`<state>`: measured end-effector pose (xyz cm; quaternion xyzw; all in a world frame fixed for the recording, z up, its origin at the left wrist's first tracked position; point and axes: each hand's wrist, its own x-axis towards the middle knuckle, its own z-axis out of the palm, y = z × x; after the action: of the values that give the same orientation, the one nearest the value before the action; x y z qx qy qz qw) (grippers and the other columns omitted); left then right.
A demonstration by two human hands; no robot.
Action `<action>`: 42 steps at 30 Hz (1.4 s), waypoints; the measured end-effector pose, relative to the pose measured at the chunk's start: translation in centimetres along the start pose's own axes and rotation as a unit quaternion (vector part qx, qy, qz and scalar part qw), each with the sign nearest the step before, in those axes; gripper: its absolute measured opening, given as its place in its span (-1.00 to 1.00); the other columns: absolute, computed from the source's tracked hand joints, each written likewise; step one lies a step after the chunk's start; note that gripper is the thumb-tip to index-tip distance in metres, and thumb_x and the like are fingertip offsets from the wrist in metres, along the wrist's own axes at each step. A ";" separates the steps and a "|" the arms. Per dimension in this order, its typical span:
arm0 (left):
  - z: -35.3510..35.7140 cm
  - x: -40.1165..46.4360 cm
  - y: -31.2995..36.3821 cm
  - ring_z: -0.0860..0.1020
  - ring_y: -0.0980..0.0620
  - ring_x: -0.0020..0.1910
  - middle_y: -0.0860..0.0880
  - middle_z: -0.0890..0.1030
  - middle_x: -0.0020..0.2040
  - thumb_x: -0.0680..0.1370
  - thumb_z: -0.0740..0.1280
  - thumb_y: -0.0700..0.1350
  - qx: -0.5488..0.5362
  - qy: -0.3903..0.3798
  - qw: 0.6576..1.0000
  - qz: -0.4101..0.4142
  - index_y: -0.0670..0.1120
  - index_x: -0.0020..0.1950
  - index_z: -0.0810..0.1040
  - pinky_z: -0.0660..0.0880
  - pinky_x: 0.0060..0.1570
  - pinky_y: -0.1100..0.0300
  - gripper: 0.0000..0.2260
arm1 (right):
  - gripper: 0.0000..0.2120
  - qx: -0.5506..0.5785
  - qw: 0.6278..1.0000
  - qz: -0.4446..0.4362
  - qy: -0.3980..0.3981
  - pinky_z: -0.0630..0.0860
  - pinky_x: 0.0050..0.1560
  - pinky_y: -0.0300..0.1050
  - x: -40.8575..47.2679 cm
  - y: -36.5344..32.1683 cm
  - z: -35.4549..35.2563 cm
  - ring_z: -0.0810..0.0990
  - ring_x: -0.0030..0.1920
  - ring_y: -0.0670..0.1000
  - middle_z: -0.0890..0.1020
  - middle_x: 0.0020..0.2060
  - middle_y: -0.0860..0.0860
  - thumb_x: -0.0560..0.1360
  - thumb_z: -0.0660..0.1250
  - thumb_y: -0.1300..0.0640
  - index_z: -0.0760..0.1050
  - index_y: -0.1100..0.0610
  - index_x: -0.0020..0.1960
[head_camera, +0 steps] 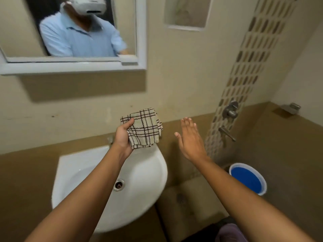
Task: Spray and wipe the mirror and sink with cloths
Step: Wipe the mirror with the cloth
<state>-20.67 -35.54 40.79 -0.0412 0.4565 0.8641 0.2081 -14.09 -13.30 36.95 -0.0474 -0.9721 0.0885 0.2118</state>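
Observation:
My left hand (123, 137) grips a folded beige cloth with dark checks (144, 127), held up over the back rim of the white sink (150, 172). My right hand (189, 138) hovers to the right of the cloth, fingers straight and together, holding nothing. The white-framed mirror (21, 32) hangs on the wall at the upper left and reflects a person in a light blue shirt. The sink's drain (119, 185) shows between my forearms. No spray bottle is in view.
A bucket with a blue inside (248, 179) stands on the floor at the right. Metal tap fittings (230, 110) stick out of the mosaic tile strip. A wall niche (187, 13) sits right of the mirror. A small tap (110, 139) is partly hidden behind my left wrist.

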 end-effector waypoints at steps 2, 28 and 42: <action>-2.5 -1.5 2.7 0.71 -0.11 -0.12 -0.14 0.72 -0.07 0.64 0.12 -0.03 -0.008 0.011 1.000 0.021 -0.18 0.13 0.58 0.54 -0.07 -0.03 -0.68 | -0.42 0.009 0.999 -0.029 0.008 -0.20 0.53 -0.07 0.9 -3.6 -0.3 -0.08 0.57 0.06 0.04 0.57 0.15 0.67 -0.06 -0.07 -0.02 0.23 0.57; -3.5 -12.8 30.5 0.66 -0.16 0.07 -0.22 0.66 0.14 0.65 0.11 -0.07 -0.012 0.019 0.938 0.345 -0.20 0.18 0.58 0.55 0.08 -0.07 -0.67 | -0.44 0.100 0.930 -0.252 0.247 -0.10 0.56 -0.03 18.9 -23.2 -14.9 -0.12 0.57 -0.06 -0.02 0.58 0.01 0.66 -0.04 -0.06 -0.11 0.08 0.59; 6.5 -12.5 40.4 0.50 -0.03 0.29 -0.05 0.51 0.35 0.64 0.21 -0.10 -0.014 0.382 0.656 0.651 -0.03 0.41 0.40 0.44 0.16 0.20 -0.68 | -0.38 0.090 0.896 -0.246 0.358 -0.06 0.56 0.03 31.2 -22.4 -22.7 -0.15 0.57 0.00 -0.04 0.58 0.07 0.66 0.06 -0.07 -0.10 0.13 0.59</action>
<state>-24.57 -54.36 79.03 -0.0627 0.3940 0.6930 -0.6004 -34.07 -27.72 74.15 0.1843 -0.7990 0.0978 0.5639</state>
